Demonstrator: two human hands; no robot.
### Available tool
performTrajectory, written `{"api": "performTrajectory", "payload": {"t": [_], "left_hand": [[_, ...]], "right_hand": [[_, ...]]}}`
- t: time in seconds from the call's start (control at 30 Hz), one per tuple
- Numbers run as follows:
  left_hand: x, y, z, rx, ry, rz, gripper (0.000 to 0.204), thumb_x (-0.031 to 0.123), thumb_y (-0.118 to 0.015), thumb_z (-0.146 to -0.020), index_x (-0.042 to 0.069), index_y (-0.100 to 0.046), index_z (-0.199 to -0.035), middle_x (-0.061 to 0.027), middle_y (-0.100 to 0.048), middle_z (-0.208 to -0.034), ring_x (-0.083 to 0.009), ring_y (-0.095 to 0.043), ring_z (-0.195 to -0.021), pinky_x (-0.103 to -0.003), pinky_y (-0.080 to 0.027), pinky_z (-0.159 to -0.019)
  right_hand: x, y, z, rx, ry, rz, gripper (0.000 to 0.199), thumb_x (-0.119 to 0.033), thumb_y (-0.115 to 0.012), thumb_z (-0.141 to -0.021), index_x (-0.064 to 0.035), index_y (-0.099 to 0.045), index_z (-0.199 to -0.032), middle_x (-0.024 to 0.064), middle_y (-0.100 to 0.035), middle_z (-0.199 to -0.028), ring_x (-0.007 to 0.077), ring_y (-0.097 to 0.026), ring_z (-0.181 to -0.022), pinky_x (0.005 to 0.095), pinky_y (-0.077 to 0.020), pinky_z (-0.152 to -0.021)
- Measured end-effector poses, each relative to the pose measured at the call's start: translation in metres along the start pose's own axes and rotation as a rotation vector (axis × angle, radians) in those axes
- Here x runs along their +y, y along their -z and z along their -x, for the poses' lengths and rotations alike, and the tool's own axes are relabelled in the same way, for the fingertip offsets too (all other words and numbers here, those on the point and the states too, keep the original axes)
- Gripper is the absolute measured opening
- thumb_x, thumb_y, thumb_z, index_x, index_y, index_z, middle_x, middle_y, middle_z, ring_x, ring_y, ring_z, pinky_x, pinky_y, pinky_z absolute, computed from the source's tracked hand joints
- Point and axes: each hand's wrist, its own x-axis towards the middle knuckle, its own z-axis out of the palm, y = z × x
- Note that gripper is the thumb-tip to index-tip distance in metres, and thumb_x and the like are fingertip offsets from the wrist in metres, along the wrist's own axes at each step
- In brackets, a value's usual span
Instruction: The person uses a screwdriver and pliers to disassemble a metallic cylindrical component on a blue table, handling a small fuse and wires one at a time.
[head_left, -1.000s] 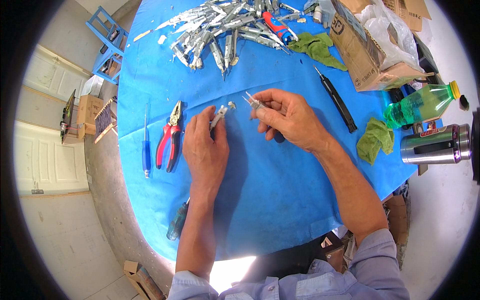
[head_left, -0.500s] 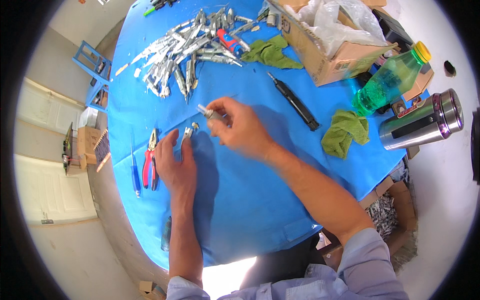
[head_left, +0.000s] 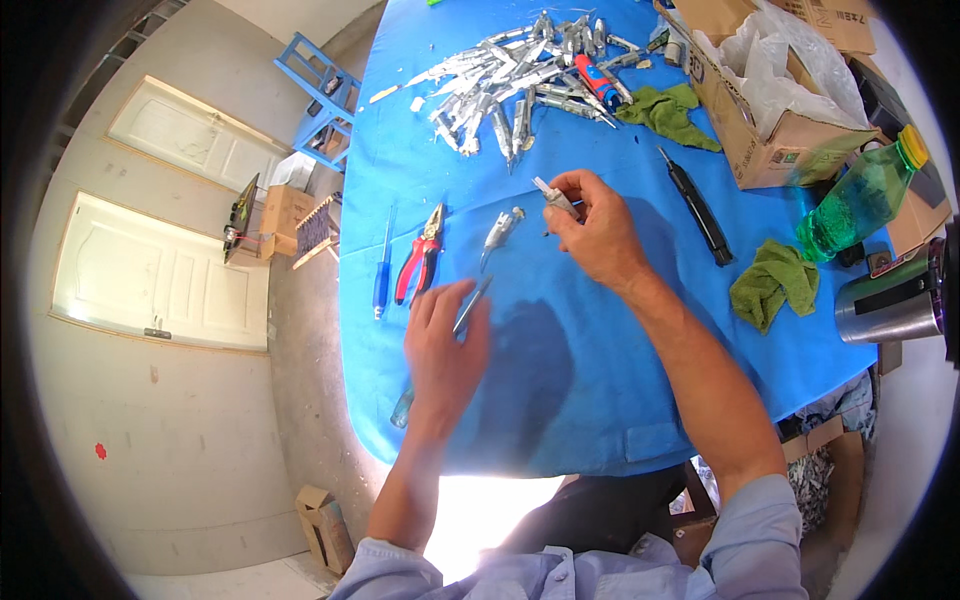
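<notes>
My right hand pinches a small grey metal part with a pale rod sticking out of it, raised above the blue-covered table. My left hand, blurred by motion, is over a slim tool; its thumb and fingers look apart. The tool's thin metal shaft shows between them, and its translucent teal handle shows beside the wrist. Between my hands, a forked silvery metal piece lies on the cloth, with a small bit at its upper end.
Red-and-black pliers and a blue-handled screwdriver lie on the left. A heap of grey metal parts covers the far side. Rightward are a black rod-shaped tool, green cloths, a cardboard box, a green bottle and a steel mug.
My left hand has left the forked metal piece, which now lies on the cloth, and has drawn back over the teal-handled tool. My right hand still holds its part. The view has swung left.
</notes>
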Motion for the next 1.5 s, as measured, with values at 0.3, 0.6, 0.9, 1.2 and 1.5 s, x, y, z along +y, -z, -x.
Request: {"api": "performTrajectory", "payload": {"t": [0.3, 0.6, 0.9, 1.2, 1.5], "left_hand": [[-0.05, 0.069, 0.098, -0.022, 0.3, -0.169, 0.031, 0.01, -0.079, -0.083, 0.0, -0.069, -0.111, -0.0181, -0.07, -0.11, -0.0356, -0.065, -0.103, -0.043, -0.053, -0.088], [-0.064, 0.055, 0.125, 0.038, 0.2, -0.08, 0.03, 0.015, -0.08, -0.081, 0.003, -0.07, -0.107, -0.015, -0.067, -0.11, -0.0348, -0.061, -0.099, -0.043, -0.05, -0.086], [-0.065, 0.064, 0.126, 0.074, 0.263, 0.036, 0.028, 0.019, -0.08, -0.082, 0.003, -0.072, -0.104, -0.0137, -0.067, -0.11, -0.0338, -0.062, -0.101, -0.042, -0.05, -0.087], [-0.077, 0.06, 0.136, 0.125, 0.246, 0.154, 0.029, 0.018, -0.078, -0.084, 0.003, -0.07, -0.107, -0.0147, -0.067, -0.11, -0.0349, -0.062, -0.103, -0.043, -0.05, -0.09], [-0.081, 0.058, 0.141, 0.141, 0.209, 0.144, 0.026, 0.016, -0.076, -0.085, 0.003, -0.071, -0.107, -0.0129, -0.068, -0.108, -0.0332, -0.063, -0.101, -0.043, -0.051, -0.088]], "right_hand": [[-0.01, 0.0, 0.013, -0.028, 0.363, 0.322, 0.029, -0.002, -0.069, -0.084, -0.0037, -0.065, -0.113, 0.0156, -0.07, -0.106, 0.0339, -0.07, -0.098, 0.0398, -0.0567, -0.082], [-0.008, 0.004, 0.012, -0.149, 0.365, 0.662, 0.022, -0.008, -0.071, -0.082, -0.0047, -0.067, -0.104, 0.0144, -0.07, -0.102, 0.0331, -0.068, -0.092, 0.0416, -0.0545, -0.081], [-0.051, -0.011, 0.071, -0.195, 0.3, 0.83, 0.022, -0.008, -0.073, -0.081, -0.0058, -0.068, -0.102, 0.0121, -0.07, -0.098, 0.0325, -0.068, -0.09, 0.0416, -0.0547, -0.079], [-0.052, -0.043, 0.203, -0.154, 0.306, 0.87, 0.023, -0.015, -0.077, -0.08, -0.0107, -0.071, -0.102, 0.0082, -0.07, -0.098, 0.0321, -0.066, -0.094, 0.0435, -0.0539, -0.079], [-0.041, -0.046, 0.22, 0.002, 0.4, 0.866, 0.023, -0.013, -0.078, -0.078, -0.01, -0.072, -0.1, 0.0071, -0.069, -0.096, 0.0313, -0.063, -0.092, 0.0427, -0.0526, -0.078]]}}
